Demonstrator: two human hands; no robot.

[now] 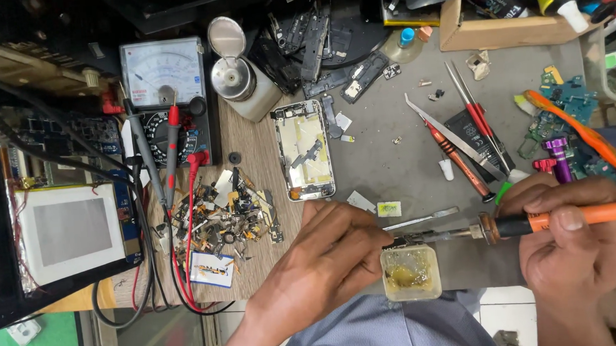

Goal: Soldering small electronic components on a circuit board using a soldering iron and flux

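Note:
My right hand (571,240) grips the orange handle of a soldering iron (535,221), which lies level and points left. Its metal tip reaches the fingertips of my left hand (326,260), just above a small square tub of yellowish flux paste (410,273). My left hand's fingers are pinched together at the tip; what they hold is too small to see. A thin pair of metal tweezers (423,220) lies just beyond the iron. An opened phone frame (304,151) lies face up on the grey mat (392,168), farther away.
An analog multimeter (164,89) with red and black probes stands at the left, near a heap of small scrap parts (226,223). A round metal dispenser bottle (240,82), screwdrivers and tweezers (464,140), green circuit boards (565,114) and a cardboard box (504,26) surround the mat.

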